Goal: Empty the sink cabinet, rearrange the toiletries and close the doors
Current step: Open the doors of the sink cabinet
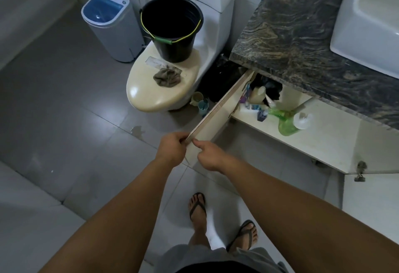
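A small white bin [112, 24] with a blue lid stands at the far left on the grey floor. Next to it is the toilet [194, 13]; a black bucket [172, 28] sits on its closed lid, with a crumpled grey rag [167, 76] just in front of the bucket. Two cups [199, 102] rest on the floor between the toilet base and the cabinet.

The left hand [171, 148] pinches the outer edge of the open cabinet door [218, 119], fingers closed around it. The right hand [209, 156] touches the same edge from the inner side, its fingers curled against the panel; I cannot tell if it truly grips.

Inside the cabinet [287, 143], toiletries crowd the shelf's left end: a cream bottle [258, 95], tubes [254, 107], a green bottle [285, 121] lying on its side with a white cap. Above runs the dark stone counter [298, 35], with the white sink [371, 20] at the far right
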